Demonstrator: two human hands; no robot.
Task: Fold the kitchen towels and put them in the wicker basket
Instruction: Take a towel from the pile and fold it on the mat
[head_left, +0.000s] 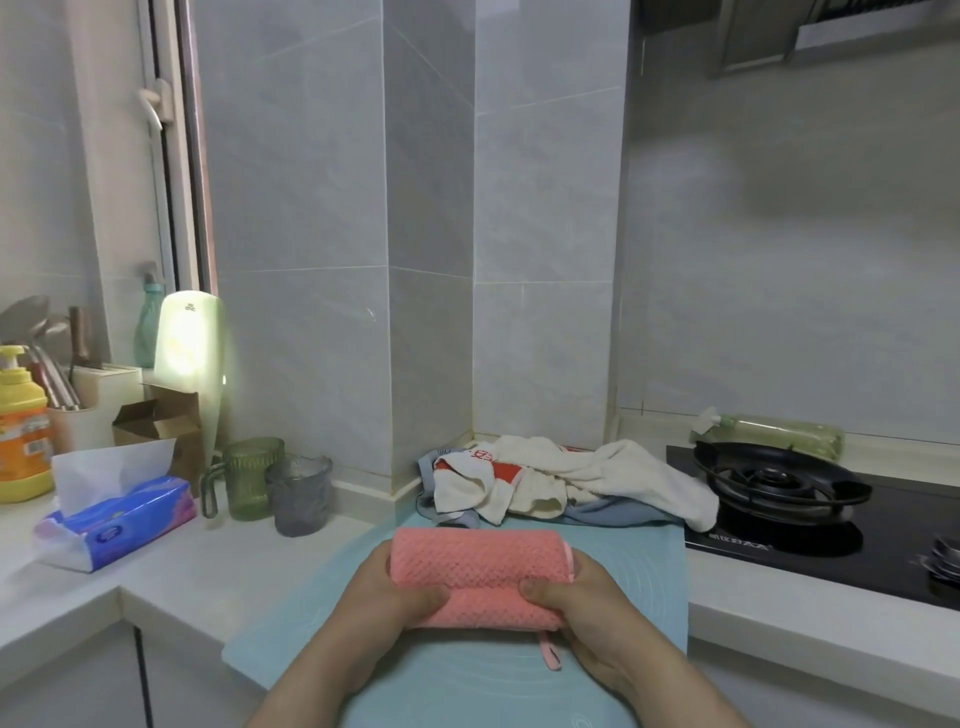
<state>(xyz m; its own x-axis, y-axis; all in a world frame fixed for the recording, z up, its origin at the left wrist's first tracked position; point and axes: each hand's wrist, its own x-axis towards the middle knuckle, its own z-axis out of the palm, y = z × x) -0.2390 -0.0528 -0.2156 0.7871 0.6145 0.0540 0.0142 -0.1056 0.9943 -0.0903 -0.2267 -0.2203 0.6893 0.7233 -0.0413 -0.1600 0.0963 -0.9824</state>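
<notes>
Holding the pink towel (475, 569) by its ends, my left fingers (422, 597) and right fingers (540, 592) curled round; it looks soft, light.

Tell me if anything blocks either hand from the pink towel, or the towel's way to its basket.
Nothing blocks the hands: the left hand and right hand both grip the pink towel. No wicker basket is in view, so that path cannot be judged.
</notes>
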